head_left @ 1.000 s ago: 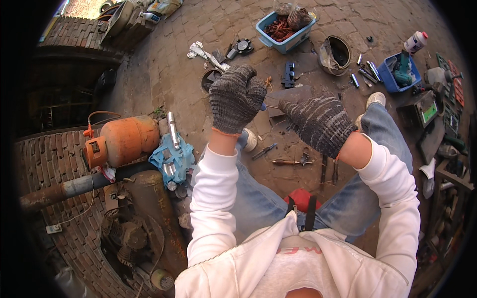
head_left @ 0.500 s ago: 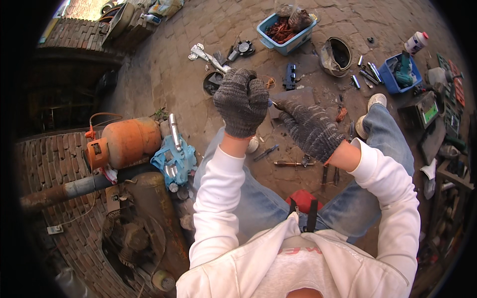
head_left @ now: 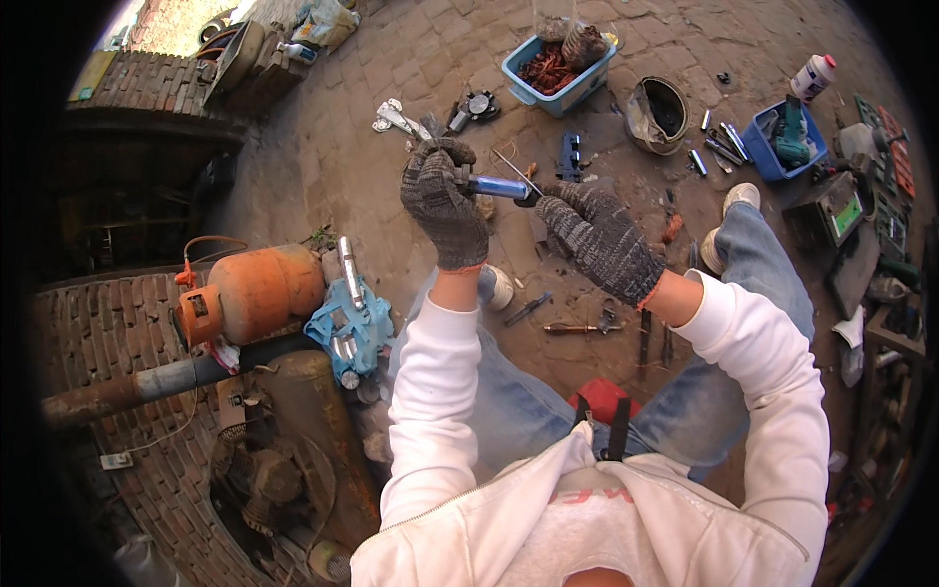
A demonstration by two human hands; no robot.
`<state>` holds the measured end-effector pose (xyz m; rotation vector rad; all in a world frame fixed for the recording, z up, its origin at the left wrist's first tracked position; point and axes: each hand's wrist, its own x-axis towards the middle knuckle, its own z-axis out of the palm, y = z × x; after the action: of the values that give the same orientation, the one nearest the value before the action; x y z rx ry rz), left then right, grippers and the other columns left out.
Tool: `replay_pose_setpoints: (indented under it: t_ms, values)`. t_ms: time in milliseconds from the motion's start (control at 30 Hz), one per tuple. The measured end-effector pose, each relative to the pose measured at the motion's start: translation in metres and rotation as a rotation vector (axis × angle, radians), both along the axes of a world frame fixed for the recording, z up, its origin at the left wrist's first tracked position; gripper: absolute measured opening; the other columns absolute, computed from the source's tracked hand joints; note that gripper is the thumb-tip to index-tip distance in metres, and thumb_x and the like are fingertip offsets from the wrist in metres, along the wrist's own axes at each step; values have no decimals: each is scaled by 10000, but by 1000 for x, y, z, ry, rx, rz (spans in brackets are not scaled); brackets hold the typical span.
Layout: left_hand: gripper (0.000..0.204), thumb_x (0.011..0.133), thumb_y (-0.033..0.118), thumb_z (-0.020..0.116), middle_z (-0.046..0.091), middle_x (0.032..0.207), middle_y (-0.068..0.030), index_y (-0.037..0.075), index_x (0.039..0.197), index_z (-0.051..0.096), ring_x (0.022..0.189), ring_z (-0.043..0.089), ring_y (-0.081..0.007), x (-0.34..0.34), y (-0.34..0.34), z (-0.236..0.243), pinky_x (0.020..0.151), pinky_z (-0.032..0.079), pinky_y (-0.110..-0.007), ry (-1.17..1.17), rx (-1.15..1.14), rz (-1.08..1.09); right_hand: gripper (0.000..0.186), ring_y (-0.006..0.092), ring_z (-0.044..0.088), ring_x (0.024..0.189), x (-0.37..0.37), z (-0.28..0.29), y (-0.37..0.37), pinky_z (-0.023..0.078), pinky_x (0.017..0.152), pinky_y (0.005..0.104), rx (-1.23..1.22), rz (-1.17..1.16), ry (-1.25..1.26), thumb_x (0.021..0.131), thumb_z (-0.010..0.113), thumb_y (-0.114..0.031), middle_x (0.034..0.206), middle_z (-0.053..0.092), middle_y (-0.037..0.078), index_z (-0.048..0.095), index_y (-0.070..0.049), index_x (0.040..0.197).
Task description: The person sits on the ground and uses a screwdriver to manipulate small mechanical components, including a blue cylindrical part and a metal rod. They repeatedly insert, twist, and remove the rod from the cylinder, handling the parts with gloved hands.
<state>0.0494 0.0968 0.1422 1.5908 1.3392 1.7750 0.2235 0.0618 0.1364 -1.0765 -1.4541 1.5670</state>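
Observation:
Both my hands wear dark grey knit gloves. My left hand (head_left: 442,210) is closed round one end of a blue cylinder (head_left: 499,187) with dark ends, which lies level and points right. At its other end, my right hand (head_left: 599,240) pinches with thumb and fingers. A thin metal rod (head_left: 514,170) slants up and left from the right fingertips, across the cylinder's dark end. Whether the right fingers grip the rod, the cylinder's end or both is hard to make out. Just beyond my left hand lies a silvery metal bracket (head_left: 399,117).
Ahead stand a blue basin (head_left: 520,90) of reddish-brown scraps and an old bucket (head_left: 661,112). Sockets and a blue box (head_left: 782,174) with a power tool lie right. An orange gas cylinder (head_left: 264,291) lies left. Between my legs lies a wooden-handled tool (head_left: 572,329).
My left hand has turned and shifted slightly left, and the blue cylinder, mostly hidden before, now shows between my hands. The thin rod has come into view. My right hand has moved slightly left.

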Motion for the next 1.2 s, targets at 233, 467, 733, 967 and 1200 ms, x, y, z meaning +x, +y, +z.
replay_pose_setpoints:
  t_ms: [233,467,733,967,1200]
  values:
    - [223,763,380,544,575,646,-49,160,730,529,415,463,-158,5,-5,15,331,304,-251,-1169,-835,-273,216,79,537,718,-1,14,0,469,670,257,119,-99,185,834,635,-127,841,657,69,630,-11,1016]
    - [225,781,360,514,547,619,-44,148,707,521,390,384,-133,8,-8,10,323,254,-237,-1302,-918,-439,228,101,589,772,-1,16,0,485,690,281,55,-37,357,824,640,-114,879,670,87,624,-1,1021]
    - [298,791,389,486,461,568,-6,110,694,522,384,334,-108,-2,-6,10,325,224,-232,-1394,-947,-481,216,197,623,757,2,21,-9,480,674,299,245,-83,4,829,636,-136,865,649,162,632,-5,1000]
    - [322,796,400,486,416,529,8,95,708,532,383,332,-104,3,-7,12,325,219,-232,-1439,-988,-628,259,116,590,760,6,31,-1,485,694,277,316,7,117,799,687,-122,886,645,75,610,-14,1022]
    - [283,796,381,526,494,629,-20,100,765,516,401,372,-100,22,-11,5,335,310,-214,-1192,-891,-297,341,198,608,673,-2,19,7,489,606,318,584,-299,53,724,747,-233,817,630,115,626,-40,979]
